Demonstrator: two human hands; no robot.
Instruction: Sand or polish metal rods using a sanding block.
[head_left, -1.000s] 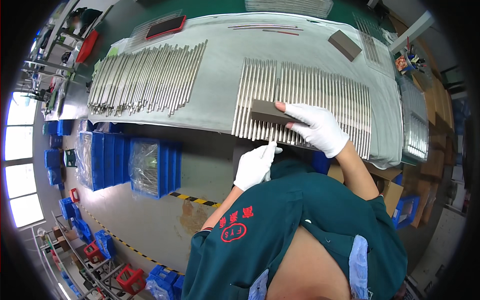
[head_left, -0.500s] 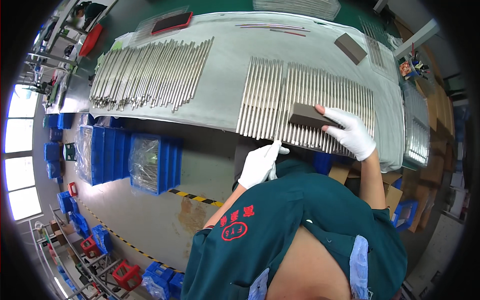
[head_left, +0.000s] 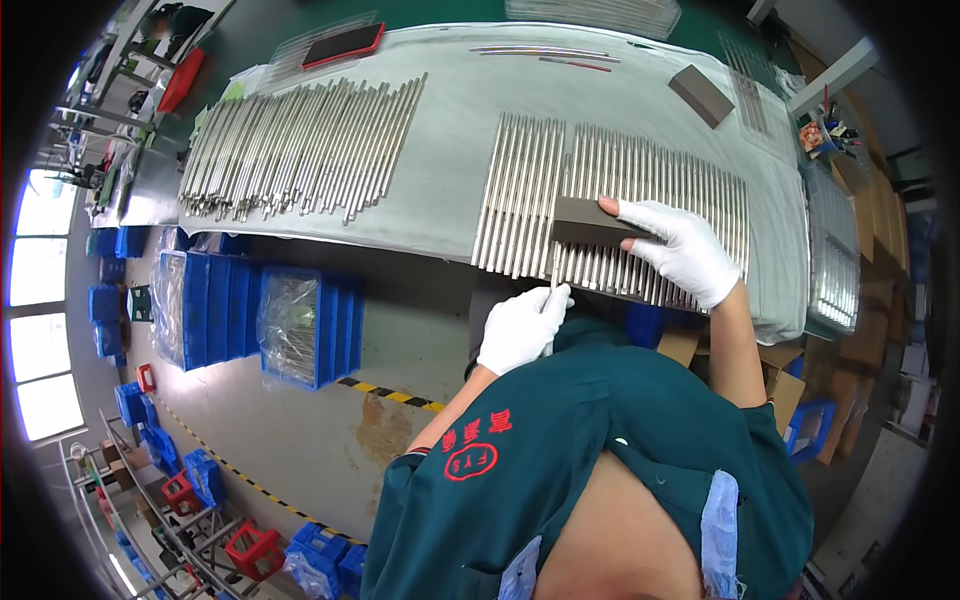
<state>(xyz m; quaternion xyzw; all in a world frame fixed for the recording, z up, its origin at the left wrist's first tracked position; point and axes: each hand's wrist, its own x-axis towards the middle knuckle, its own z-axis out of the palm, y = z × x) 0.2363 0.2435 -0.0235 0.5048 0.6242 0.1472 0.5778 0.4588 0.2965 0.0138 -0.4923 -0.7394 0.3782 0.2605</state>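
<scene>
My left hand [head_left: 522, 328], in a white glove, is at the near table edge with thumb and fingers closed around the near end of a thin metal rod [head_left: 555, 280]. In my right hand [head_left: 688, 252], gloved with bare fingertips, is a grey-brown rectangular block [head_left: 585, 220]. The block lies across the left part of a row of silvery metal rods [head_left: 655, 170], gripped by its right end. Left of that row, past a narrow gap, more rods [head_left: 520, 190] lie side by side.
A larger batch of rods [head_left: 300, 150] covers the table's left side. A second block [head_left: 701, 97] and a few thin sticks [head_left: 545, 52] lie farther back. Behind the batch is a red-edged dark tray [head_left: 343, 45]. Blue crates [head_left: 335, 330] stand on the floor at left.
My right hand has slid the block a little to the left over the rods. My left hand has shifted only slightly at the rod's end.
</scene>
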